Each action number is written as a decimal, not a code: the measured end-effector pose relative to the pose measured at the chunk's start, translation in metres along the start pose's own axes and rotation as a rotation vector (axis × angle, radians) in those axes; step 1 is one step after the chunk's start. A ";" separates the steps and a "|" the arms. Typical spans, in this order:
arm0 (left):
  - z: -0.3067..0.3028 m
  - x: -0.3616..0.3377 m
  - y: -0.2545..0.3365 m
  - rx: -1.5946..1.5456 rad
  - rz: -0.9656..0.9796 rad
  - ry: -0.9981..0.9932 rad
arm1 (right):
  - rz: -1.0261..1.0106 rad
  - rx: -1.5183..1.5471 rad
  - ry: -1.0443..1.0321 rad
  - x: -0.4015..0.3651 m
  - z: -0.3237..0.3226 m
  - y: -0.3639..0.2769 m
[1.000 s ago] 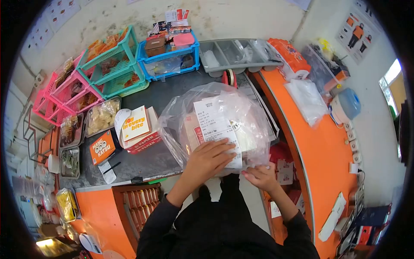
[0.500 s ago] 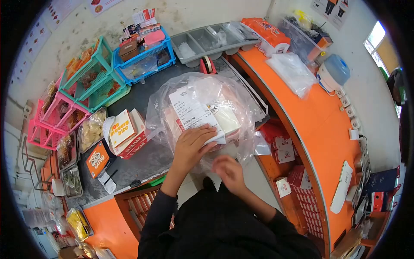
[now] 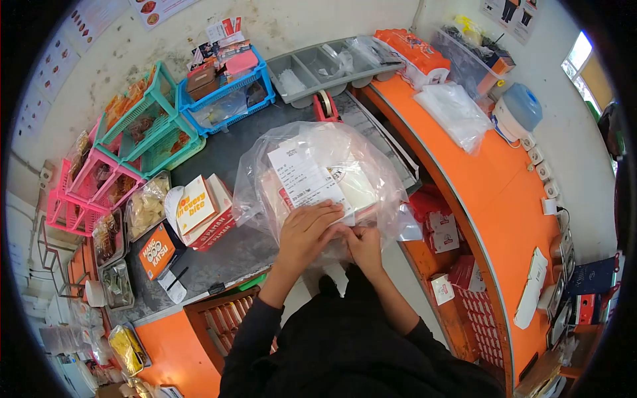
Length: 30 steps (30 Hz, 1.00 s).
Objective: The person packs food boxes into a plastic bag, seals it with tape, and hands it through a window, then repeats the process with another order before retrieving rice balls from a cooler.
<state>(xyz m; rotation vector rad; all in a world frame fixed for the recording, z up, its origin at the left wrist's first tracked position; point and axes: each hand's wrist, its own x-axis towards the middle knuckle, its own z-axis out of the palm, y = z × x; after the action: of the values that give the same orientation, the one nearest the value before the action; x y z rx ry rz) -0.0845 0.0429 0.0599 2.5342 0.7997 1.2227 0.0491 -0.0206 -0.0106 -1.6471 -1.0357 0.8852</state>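
Observation:
A clear plastic bag (image 3: 259,166) with packed boxes inside rests on the dark counter in front of me. A printed receipt (image 3: 302,174) lies on top of it, tilted. My left hand (image 3: 308,232) is spread flat over the receipt's lower end, fingers together and stretched out. Beside it, my right hand (image 3: 365,247) is closed, its thumb and fingertips meeting the left thumb at the bag's near edge. Whatever its fingers pinch is too small to make out.
Behind the bag stand a red tape dispenser (image 3: 326,109) and a grey divided tray (image 3: 302,74). Food boxes (image 3: 199,211) and an orange-black box (image 3: 159,251) stand to the left, near stacked coloured baskets (image 3: 149,123). An orange counter (image 3: 478,212) curves along the right.
My right hand has moved up and left from in front of my body to meet the left hand at the bag, closing its fingers. The left hand stays on the receipt.

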 end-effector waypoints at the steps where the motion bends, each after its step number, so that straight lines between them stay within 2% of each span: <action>1: 0.000 -0.001 0.002 0.000 -0.015 -0.011 | -0.080 -0.324 0.021 0.000 -0.002 0.007; 2: -0.001 0.001 0.003 0.003 -0.026 -0.017 | -0.090 -0.325 0.027 -0.006 -0.006 0.010; 4: -0.011 0.006 0.018 0.068 -0.026 -0.049 | -0.261 -0.643 -0.179 -0.021 -0.012 0.019; 6: -0.019 -0.009 0.020 0.132 -0.022 -0.079 | -0.365 -0.480 -0.291 -0.038 -0.026 -0.035; 8: -0.023 -0.035 0.008 0.235 0.141 0.254 | -0.777 -0.330 0.197 -0.049 -0.038 -0.082; 9: -0.021 -0.028 0.005 0.229 0.143 0.261 | -0.859 -0.413 0.604 -0.029 -0.037 -0.096; 10: -0.018 -0.020 0.004 0.199 -0.210 0.651 | -0.902 -0.458 0.804 -0.012 -0.037 -0.103; 11: -0.018 -0.021 0.001 0.195 -0.398 0.839 | -0.922 -0.496 1.015 0.006 -0.037 -0.111; 12: -0.019 -0.021 -0.003 0.153 -0.579 1.026 | -0.673 -0.308 0.826 0.017 -0.038 -0.107; 13: -0.024 -0.033 -0.015 -0.153 -0.751 0.883 | -0.563 -0.210 0.724 0.022 -0.045 -0.108; 14: -0.040 -0.043 -0.027 -0.243 -0.844 0.642 | -0.446 -0.120 0.634 0.026 -0.053 -0.110; 15: -0.056 -0.054 -0.039 -0.305 -0.918 0.380 | -0.261 -0.160 0.403 0.020 -0.074 -0.117; 16: -0.083 -0.064 -0.046 -0.148 -0.919 0.039 | -0.076 -0.200 0.169 0.018 -0.095 -0.124; 18: -0.129 -0.073 -0.046 -0.392 -1.144 -0.215 | -0.189 -0.176 0.065 0.022 -0.124 -0.138; 19: -0.139 -0.063 -0.041 -0.386 -1.138 -0.212 | -0.067 -0.082 0.024 0.028 -0.133 -0.151; 21: -0.155 -0.033 -0.030 -0.818 -0.741 0.051 | 0.045 0.660 -0.159 0.050 -0.126 -0.182; 23: -0.158 0.030 -0.002 -0.894 -0.802 -0.004 | 0.032 0.848 -0.409 0.083 -0.117 -0.198; 24: -0.157 0.049 0.016 -0.890 -0.791 -0.005 | 0.050 0.738 -0.507 0.085 -0.115 -0.212; 25: -0.156 0.068 0.032 -1.026 -0.719 -0.079 | 0.056 0.628 -0.592 0.084 -0.111 -0.225; 26: -0.152 0.084 0.041 -1.167 -0.635 -0.173 | -0.170 0.153 -0.614 0.077 -0.099 -0.225; 27: -0.146 0.086 0.045 -1.153 -0.603 -0.254 | -0.223 -0.035 -0.609 0.061 -0.072 -0.206; 28: -0.139 0.083 0.053 -1.072 -0.643 -0.203 | -0.138 -0.218 -0.719 0.046 -0.062 -0.227; 29: -0.130 0.078 0.053 -0.981 -0.568 -0.250 | -0.073 -0.413 -0.843 0.031 -0.052 -0.247; 30: -0.121 0.074 0.053 -0.890 -0.491 -0.288 | -0.503 0.292 -0.993 0.033 -0.017 -0.198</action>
<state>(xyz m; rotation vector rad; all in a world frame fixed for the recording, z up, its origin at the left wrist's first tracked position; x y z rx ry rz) -0.1206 0.0356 0.2064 1.6067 0.5700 0.7680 0.0322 0.0392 0.1815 -0.5832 -1.7665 1.4427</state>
